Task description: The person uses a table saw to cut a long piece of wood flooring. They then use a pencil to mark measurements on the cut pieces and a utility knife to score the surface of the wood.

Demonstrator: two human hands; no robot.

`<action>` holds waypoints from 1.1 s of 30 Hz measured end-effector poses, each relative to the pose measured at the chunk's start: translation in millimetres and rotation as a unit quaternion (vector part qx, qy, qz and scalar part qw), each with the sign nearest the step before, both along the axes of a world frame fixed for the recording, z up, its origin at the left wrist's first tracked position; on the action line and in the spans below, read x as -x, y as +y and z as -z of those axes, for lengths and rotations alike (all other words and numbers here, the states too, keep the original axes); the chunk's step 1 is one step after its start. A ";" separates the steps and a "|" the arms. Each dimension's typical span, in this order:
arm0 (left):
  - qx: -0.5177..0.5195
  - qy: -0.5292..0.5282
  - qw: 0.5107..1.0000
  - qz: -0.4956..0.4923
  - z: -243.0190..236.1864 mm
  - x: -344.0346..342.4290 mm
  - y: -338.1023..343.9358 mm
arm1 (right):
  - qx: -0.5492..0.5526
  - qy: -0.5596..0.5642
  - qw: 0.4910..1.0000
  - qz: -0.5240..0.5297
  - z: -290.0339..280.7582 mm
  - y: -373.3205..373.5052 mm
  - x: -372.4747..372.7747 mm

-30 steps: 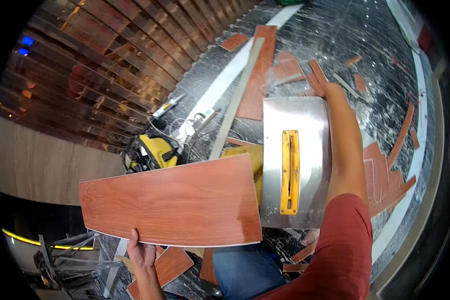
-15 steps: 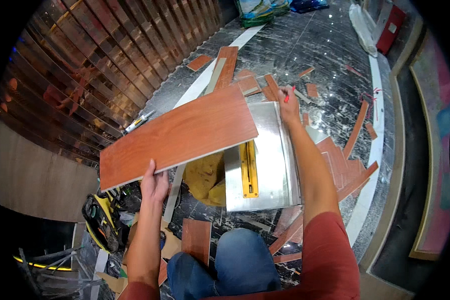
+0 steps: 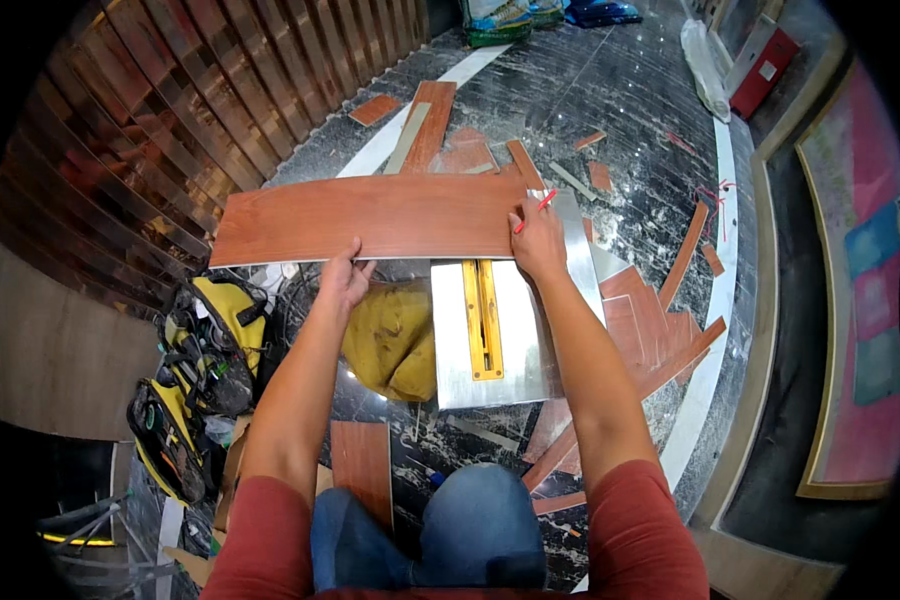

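A long reddish-brown floor plank (image 3: 360, 215) lies nearly crosswise in front of me. Its right end is over the far part of a metal saw table (image 3: 525, 350), which has a yellow slotted insert (image 3: 485, 320). My left hand (image 3: 345, 276) grips the plank's near edge, thumb on top and fingers underneath. At the plank's right end, my right hand (image 3: 538, 238) is closed around a slim red pencil (image 3: 535, 212) and rests against the board. A yellow-brown cloth bag (image 3: 390, 340) bulges beside the saw table's left side.
Plank offcuts (image 3: 660, 320) litter the dark marble floor at the right, with more beyond the saw. Black-and-yellow tool bags (image 3: 215, 340) stand at the left near a slatted wall (image 3: 210, 90). Another plank piece (image 3: 362, 465) lies by my knees. Sacks (image 3: 497, 22) stand at the far end.
The plank has turned from a slant to nearly level, its right end now farther over the saw table. My right hand has come left and nearer, onto the plank's end.
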State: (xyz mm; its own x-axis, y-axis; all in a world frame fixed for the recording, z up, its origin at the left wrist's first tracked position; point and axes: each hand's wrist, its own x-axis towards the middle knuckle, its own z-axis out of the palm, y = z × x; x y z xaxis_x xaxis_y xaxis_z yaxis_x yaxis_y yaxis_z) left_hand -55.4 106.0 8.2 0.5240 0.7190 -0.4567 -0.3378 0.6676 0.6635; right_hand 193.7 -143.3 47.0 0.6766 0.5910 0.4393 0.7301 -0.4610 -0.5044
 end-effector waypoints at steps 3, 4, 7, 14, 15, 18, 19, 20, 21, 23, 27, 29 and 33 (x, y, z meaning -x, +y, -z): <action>0.032 -0.011 0.999 -0.020 12.3 -9.4 -3.5 | 0.024 -0.030 0.999 0.022 -0.1 -0.9 -5.8; 0.047 -0.020 0.998 -0.046 15.9 -14.0 -11.8 | 0.020 -0.033 0.999 0.021 2.0 -1.5 -8.5; 0.098 -0.047 0.993 -0.049 25.9 -33.9 -36.2 | 0.019 -0.040 0.999 0.015 9.5 -1.8 -13.1; 0.043 -0.009 0.999 0.007 18.8 -69.3 -86.9 | 0.035 -0.029 0.999 0.001 10.4 1.3 -10.0; 0.037 -0.009 0.999 0.009 15.1 -69.2 -90.3 | 0.038 -0.025 0.999 0.000 9.3 -0.7 -9.3; 0.022 -0.009 1.000 0.012 8.8 -64.9 -95.3 | 0.032 -0.025 0.999 -0.006 7.8 -2.0 -8.7; 0.024 -0.012 1.000 0.010 9.5 -62.3 -95.5 | 0.033 -0.015 0.999 -0.008 5.0 -1.2 -5.6; 0.026 -0.015 1.000 0.009 10.5 -59.3 -95.6 | 0.035 -0.004 0.999 -0.009 0.8 -0.7 -1.9; 0.024 -0.005 1.000 0.007 11.5 -55.3 -95.3 | 0.037 0.007 0.999 -0.011 -0.1 0.4 1.0; 0.023 0.007 1.000 0.010 9.4 -57.2 -98.2 | 0.022 -0.019 0.999 -0.025 5.7 -2.0 -6.1; 0.026 0.006 0.999 0.019 8.5 -56.7 -99.2 | 0.051 0.017 0.999 -0.002 8.3 -1.5 -7.9; 0.030 0.015 0.999 0.025 9.9 -55.8 -98.9 | 0.038 0.008 0.999 -0.010 7.9 -2.4 -6.2; 0.031 0.014 0.999 0.024 8.8 -53.6 -99.9 | 0.035 0.019 0.999 -0.012 4.9 -5.1 -1.0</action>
